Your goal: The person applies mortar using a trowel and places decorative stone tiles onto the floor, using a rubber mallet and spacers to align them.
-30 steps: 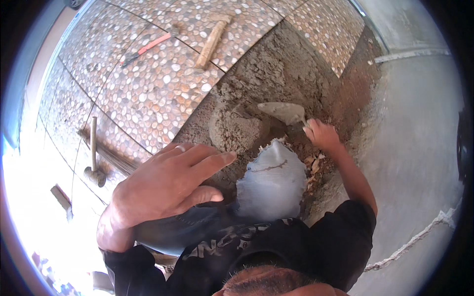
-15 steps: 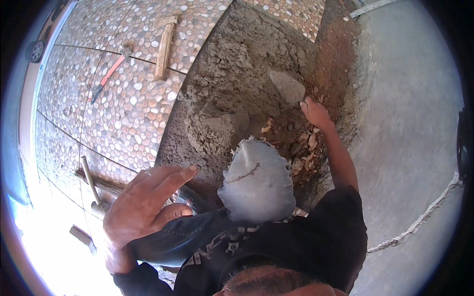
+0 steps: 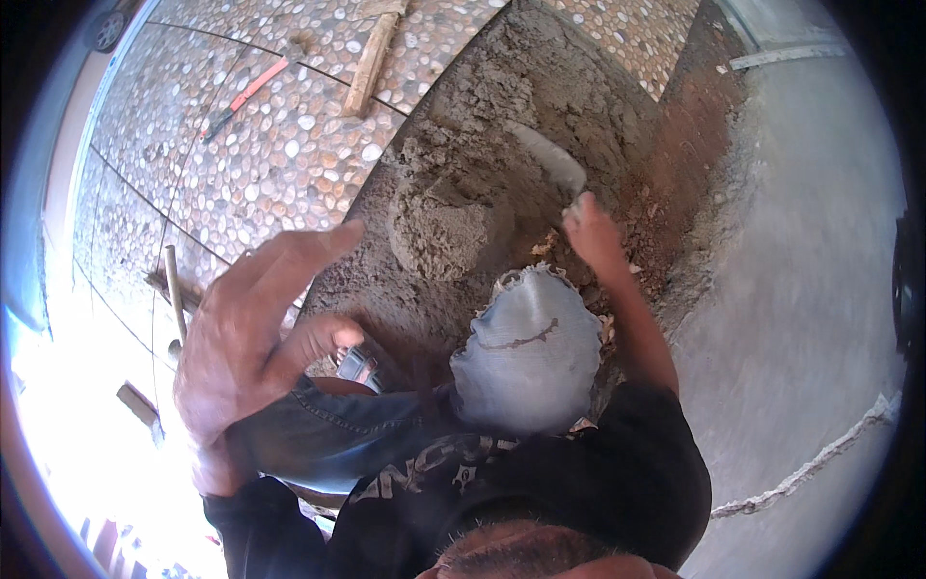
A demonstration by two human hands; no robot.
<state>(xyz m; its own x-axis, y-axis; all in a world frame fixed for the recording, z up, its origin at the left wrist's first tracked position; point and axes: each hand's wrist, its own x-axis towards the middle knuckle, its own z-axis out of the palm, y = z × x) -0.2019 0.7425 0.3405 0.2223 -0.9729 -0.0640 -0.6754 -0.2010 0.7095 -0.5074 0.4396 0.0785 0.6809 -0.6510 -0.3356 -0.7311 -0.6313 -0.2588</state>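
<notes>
My right hand point(image 3: 593, 234) is closed round the handle of a trowel point(image 3: 550, 157), its blade lying against the wet grey mortar point(image 3: 482, 106) beyond my knee. A rounded mound of mortar point(image 3: 439, 236) sits just left of the blade. My left hand point(image 3: 256, 328) is held up over my left thigh, fingers stretched and thumb apart, with nothing in it. Between the two hands rises my knee in frayed, pale denim point(image 3: 529, 352). Part of a sandalled foot point(image 3: 357, 367) shows beneath the left hand.
Pebbled paving point(image 3: 289, 154) spreads on the left, with a red-handled tool point(image 3: 256, 89), a piece of wood point(image 3: 371, 68) and a hammer-like tool point(image 3: 176, 289) on it. A smooth grey wall or slab point(image 3: 801, 261) borders the right side, beside reddish soil point(image 3: 690, 125).
The trowel has moved slightly left and its blade has turned edge-on along the mortar. My left hand has opened wider. The whole view has shifted a little.
</notes>
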